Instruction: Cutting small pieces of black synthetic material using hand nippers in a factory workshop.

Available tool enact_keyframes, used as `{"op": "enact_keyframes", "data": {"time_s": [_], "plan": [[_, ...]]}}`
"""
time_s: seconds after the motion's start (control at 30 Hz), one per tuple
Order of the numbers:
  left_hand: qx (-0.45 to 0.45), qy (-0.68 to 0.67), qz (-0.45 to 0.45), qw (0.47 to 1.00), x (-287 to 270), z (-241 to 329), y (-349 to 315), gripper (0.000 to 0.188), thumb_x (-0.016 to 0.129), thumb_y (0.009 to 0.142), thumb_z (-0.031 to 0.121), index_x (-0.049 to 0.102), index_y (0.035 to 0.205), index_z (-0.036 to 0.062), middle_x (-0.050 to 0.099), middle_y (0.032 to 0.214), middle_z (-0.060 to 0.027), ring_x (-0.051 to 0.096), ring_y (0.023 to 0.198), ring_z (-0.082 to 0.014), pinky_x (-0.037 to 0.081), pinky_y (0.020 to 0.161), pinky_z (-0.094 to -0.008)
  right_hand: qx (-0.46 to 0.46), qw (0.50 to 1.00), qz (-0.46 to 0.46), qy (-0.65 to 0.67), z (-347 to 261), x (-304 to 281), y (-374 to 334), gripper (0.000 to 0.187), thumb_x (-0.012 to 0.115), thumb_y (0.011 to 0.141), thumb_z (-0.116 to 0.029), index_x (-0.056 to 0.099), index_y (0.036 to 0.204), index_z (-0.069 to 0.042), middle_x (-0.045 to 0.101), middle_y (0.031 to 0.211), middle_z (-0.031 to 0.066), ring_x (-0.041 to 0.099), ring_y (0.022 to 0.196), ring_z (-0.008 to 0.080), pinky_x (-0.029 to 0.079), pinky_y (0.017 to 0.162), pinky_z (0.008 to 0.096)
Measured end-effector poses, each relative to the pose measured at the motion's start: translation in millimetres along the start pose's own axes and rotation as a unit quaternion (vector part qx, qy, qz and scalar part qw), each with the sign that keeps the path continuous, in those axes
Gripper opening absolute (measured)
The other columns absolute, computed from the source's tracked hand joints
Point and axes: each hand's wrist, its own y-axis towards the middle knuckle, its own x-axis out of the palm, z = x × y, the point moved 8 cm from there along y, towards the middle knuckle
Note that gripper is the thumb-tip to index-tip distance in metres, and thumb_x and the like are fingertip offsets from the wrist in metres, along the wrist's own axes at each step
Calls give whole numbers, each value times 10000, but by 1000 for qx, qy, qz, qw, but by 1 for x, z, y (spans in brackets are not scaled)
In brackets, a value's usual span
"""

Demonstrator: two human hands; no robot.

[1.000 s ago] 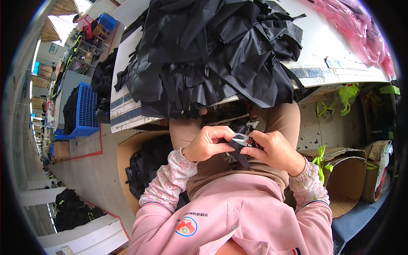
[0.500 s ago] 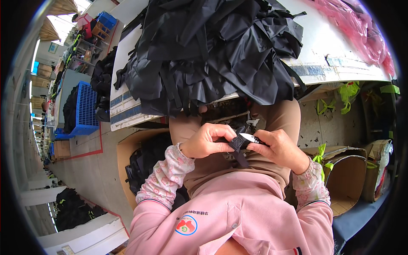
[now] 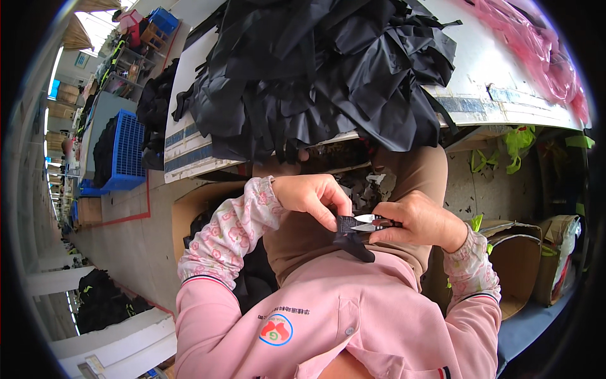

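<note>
Over my lap, my left hand pinches a small black fabric strap piece between thumb and fingers. A loose end of the piece hangs down toward my pink shirt. My right hand grips a pair of thread snips with pale metal blades. The blades are spread apart and point left, with their tips at the right edge of the black piece. Whether they touch the fabric is hard to make out. A large heap of black fabric pieces covers the table in front of me.
The white table has a worn front edge, and pink plastic sheeting lies on its right. Cardboard boxes stand at my right. A blue crate sits at the far left. Scraps and bright green strips hang under the table.
The snips' blades have spread apart and now meet the piece's right edge. My left hand has turned, and the strap piece has shifted slightly down and left.
</note>
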Motion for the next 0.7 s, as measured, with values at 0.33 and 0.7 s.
{"op": "enact_keyframes", "data": {"time_s": [0.33, 0.7], "plan": [[-26, 27, -26, 999, 5, -14, 5, 146, 683, 814, 65, 682, 929, -26, 657, 837, -9, 555, 785, -71, 440, 764, -235, -40, 999, -2, -31, -11, 9, 9, 372, 680, 838, -411, 624, 814, -44, 559, 561, 132, 574, 524, 339, 449, 487, 401], [-49, 56, -27, 997, 8, -20, 4, 142, 691, 814, 79, 680, 918, -17, 650, 810, 4, 544, 755, -56, 440, 723, -225, -23, 998, -43, -43, -4, 11, 8, 383, 667, 852, -394, 595, 773, -26, 536, 540, 152, 564, 525, 358, 444, 491, 420]]}}
